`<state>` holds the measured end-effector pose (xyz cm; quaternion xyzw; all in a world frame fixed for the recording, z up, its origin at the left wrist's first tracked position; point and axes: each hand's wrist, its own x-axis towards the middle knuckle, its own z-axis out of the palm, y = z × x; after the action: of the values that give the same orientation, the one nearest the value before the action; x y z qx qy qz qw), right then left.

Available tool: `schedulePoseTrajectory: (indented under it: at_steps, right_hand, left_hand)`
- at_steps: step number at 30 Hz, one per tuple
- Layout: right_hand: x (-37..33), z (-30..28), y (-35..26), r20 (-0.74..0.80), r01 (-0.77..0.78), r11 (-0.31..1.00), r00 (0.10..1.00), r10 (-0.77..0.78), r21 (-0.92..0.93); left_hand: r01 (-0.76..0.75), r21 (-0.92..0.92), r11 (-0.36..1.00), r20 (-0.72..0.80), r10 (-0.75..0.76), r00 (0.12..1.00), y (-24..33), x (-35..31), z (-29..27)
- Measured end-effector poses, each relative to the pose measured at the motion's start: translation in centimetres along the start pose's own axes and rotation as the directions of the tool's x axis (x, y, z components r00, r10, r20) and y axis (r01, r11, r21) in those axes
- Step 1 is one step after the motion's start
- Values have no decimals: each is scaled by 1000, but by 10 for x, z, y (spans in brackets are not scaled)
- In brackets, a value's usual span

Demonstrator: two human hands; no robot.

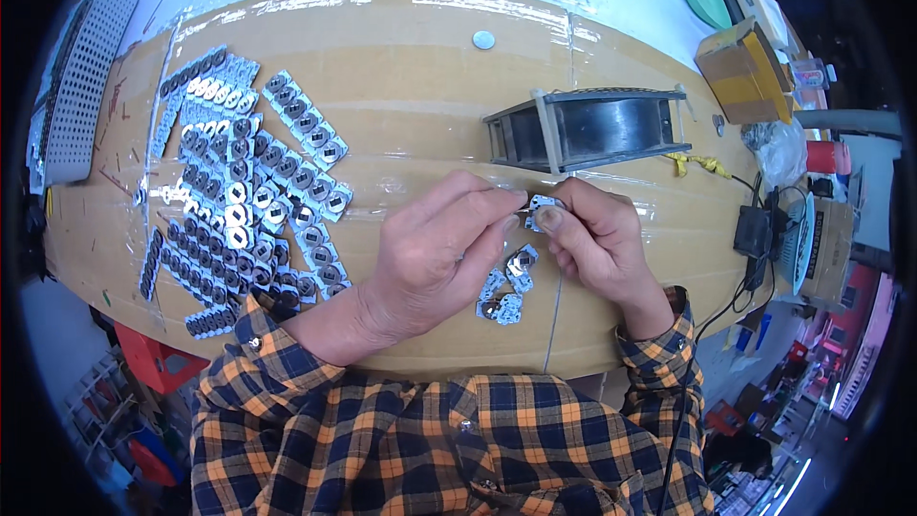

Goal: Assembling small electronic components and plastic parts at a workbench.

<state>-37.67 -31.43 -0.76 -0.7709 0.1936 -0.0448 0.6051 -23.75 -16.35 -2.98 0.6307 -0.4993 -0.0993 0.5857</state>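
Between the thumb and fingers of my right hand (602,241) is a small light-blue circuit board (544,201), held above the cardboard. My left hand (439,253) meets its left edge with thumb and forefinger drawn together in a pinch. Whatever lies between those fingertips is too small to make out. Just below the hands lie a few loose small boards (521,268) with round dark parts on them. Left of my left hand spreads a heap of joined board strips (244,172), each carrying a row of round parts.
A black framed fan (611,129) stands beyond my right hand. Flattened cardboard (401,67) covers the table, with a small round disc (483,40) on it. At the left edge stands a white perforated basket (81,86). A cardboard box (745,67) and dark cables (755,239) are at right.
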Motion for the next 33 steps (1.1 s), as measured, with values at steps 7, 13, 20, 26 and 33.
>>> schedulePoseTrajectory:
  at_steps: [7, 13, 20, 26, 33]
  right_hand:
    - [0, -1, 3, -19, 82, 992, 996, -84, -91]
    - [0, -2, 1, -1, 66, 996, 998, -66, -67]
    - [0, -2, -2, 5, 52, 993, 999, -52, -102]
    - [1, -2, -2, 14, 55, 995, 998, -54, -77]
    - [-1, -4, -7, 7, -161, 985, 987, 160, 56]
  left_hand:
    - [3, -15, 1000, 2, -3, 1000, -1, -1, 0]
    - [8, -27, 1000, 20, -8, 1000, -1, -1, 0]
    - [16, -24, 1000, 38, -15, 999, 0, -1, -1]
    - [18, -14, 1000, 31, -17, 999, -1, -1, 0]
    - [11, -7, 1000, 16, -11, 1000, 0, -1, -2]
